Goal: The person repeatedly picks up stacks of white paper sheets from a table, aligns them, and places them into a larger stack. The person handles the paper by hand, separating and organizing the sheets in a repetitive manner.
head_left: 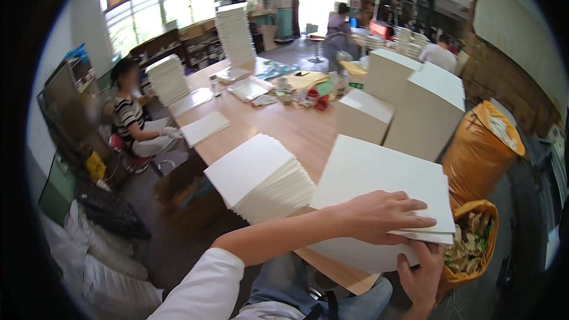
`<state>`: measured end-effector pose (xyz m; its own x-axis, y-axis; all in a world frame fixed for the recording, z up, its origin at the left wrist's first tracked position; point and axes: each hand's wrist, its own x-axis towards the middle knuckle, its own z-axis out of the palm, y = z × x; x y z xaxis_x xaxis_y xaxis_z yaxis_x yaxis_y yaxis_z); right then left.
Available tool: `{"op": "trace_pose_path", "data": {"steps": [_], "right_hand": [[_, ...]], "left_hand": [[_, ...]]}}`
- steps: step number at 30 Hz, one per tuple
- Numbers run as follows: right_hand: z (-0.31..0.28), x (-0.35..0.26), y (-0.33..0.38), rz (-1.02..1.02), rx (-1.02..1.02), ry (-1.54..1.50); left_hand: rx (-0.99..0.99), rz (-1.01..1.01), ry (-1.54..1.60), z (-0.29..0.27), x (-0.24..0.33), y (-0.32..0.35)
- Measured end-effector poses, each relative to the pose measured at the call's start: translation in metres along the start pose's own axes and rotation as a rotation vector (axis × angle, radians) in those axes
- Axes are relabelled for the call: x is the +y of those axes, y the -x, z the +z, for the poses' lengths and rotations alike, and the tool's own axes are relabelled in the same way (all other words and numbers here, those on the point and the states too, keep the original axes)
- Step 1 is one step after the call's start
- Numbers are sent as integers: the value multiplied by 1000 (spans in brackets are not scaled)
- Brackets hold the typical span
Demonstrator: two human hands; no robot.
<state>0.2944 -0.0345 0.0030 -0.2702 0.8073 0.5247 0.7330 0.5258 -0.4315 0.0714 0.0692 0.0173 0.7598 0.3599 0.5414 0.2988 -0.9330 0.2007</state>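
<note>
Here's the white stack (379,169), broad, smooth and pale, at the table's near right end, its top layers sitting unevenly along the right edge! The left hand (382,216) lies across it, fingers slightly apart; the right hand (424,269) meets the near right corner, fingertips hidden, so I can't tell their grip. A fanned stack (252,166) crowds the left, a tall block (424,118) stands beyond, an orange sack (480,148) flanks the right, and bare tabletop (237,124) opens past the fanned stack.
</note>
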Motion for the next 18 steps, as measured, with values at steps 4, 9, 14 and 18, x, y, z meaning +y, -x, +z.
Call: {"op": "trace_pose_path", "data": {"steps": [4,9,14,18], "right_hand": [[10,8,0,2,28,-11],[4,7,-1,-115,228,-27],[-34,48,19,407,55,20],[-44,77,7,496,-97,163]], "left_hand": [[-67,-98,-24,2,-1,-5],[49,-42,-6,9,-9,-3],[-36,-120,94,1,-6,-6],[31,-189,161,5,-5,-8]]}}
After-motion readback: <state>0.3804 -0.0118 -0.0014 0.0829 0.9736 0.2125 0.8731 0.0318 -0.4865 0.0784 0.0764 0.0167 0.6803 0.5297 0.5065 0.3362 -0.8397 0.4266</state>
